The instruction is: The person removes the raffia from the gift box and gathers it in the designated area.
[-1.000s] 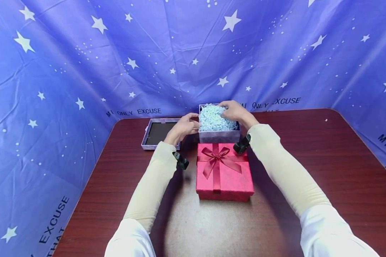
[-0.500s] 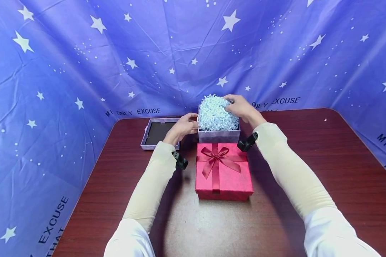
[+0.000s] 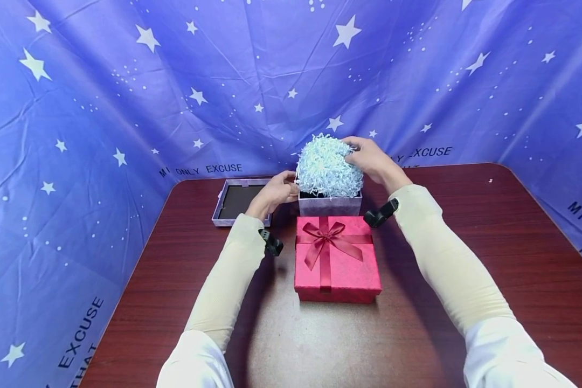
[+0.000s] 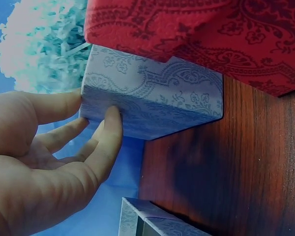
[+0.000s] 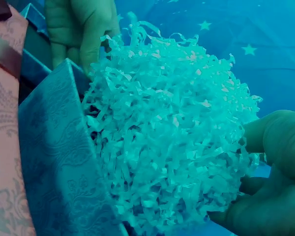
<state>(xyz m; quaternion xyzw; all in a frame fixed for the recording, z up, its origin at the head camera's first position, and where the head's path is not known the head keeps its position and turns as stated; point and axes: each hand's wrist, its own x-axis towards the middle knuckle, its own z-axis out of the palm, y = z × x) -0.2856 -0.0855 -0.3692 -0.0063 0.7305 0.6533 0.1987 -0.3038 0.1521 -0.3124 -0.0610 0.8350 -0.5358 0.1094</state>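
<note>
A pale blue clump of shredded paper (image 3: pixel 327 167) bulges above the open lavender gift box (image 3: pixel 330 206) at the table's back. My right hand (image 3: pixel 371 160) grips the clump by its right side; in the right wrist view the thumb and fingers (image 5: pixel 255 140) press into the strands. At the box's left side is my left hand (image 3: pixel 276 193). Seen from the left wrist, its extended fingertips (image 4: pixel 110 120) touch the patterned wall of the box. What lies inside the box is mostly hidden by the paper.
In front of the lavender box stands a closed red gift box (image 3: pixel 337 275) with a ribbon bow. To the left, the lavender lid (image 3: pixel 218 207) lies with its dark inside facing up. Behind the dark wooden table (image 3: pixel 465 226) hangs a blue star-patterned cloth (image 3: pixel 271 70).
My right hand has moved up and slightly to the right, drawing the shredded paper upward out of the lavender box. My left hand has stayed at the box's side.
</note>
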